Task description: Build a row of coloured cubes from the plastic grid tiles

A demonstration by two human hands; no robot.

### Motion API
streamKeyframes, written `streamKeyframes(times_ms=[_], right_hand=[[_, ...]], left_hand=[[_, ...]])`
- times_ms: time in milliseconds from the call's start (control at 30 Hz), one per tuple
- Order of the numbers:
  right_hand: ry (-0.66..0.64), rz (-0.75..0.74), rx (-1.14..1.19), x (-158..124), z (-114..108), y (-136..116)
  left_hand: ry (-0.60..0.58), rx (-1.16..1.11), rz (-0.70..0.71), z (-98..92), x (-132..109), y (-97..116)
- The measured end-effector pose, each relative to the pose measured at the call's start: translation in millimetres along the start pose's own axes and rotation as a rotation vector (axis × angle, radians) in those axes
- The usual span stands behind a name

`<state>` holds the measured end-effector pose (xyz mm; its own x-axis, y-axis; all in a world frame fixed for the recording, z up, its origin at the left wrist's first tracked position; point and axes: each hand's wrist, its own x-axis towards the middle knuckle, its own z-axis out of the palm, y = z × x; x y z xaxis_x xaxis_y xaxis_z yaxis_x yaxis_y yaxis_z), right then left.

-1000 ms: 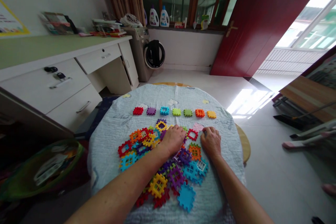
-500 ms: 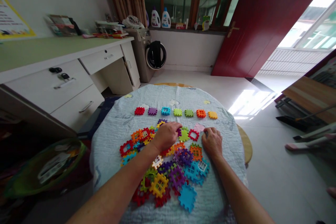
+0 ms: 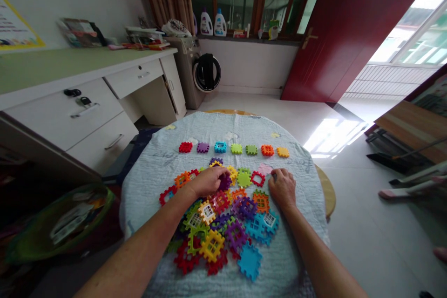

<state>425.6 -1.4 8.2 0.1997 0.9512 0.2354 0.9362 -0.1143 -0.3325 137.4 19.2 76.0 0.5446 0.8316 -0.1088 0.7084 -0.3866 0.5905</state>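
Pile (image 3: 236, 235) shows more as left hand (image 3: 208, 181) shifts

Compared with half a second ago, the left hand sits further left, uncovering a yellow piece (image 3: 232, 174) near its fingertips. Its fingers curl down over a dark purple piece (image 3: 225, 182) in the upper pile; whether they grip it, I cannot tell. The row of seven pieces (image 3: 236, 149) beyond is unchanged, so the work there seems no further along. The right hand (image 3: 282, 187) rests loosely curled beside a red frame (image 3: 258, 185), contents unclear. The purple piece is partly hidden; its neighbours have notched edges, some windowed, some solid.
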Motion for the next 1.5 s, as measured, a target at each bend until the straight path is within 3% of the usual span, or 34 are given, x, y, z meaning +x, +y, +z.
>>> streamKeyframes(times_ms=[233, 667, 967, 1500], right_hand=[[0.000, -0.002, 0.001, 0.0, -1.4, -0.7], [-0.007, -0.006, -0.003, -1.1, -2.0, -0.9], [0.006, -0.012, -0.004, -1.0, -1.0, -0.1], [0.014, -0.019, 0.007, -0.2, -0.9, 0.5]], left_hand=[[0.130, 0.249, 0.075, 3.7, 2.4, -0.9], [0.002, 0.443, 0.025, -1.8, -0.8, 10.9], [-0.052, 0.431, 0.041, -4.6, -5.0, 3.9], [-0.111, 0.437, 0.064, -5.8, 10.6, 8.8]])
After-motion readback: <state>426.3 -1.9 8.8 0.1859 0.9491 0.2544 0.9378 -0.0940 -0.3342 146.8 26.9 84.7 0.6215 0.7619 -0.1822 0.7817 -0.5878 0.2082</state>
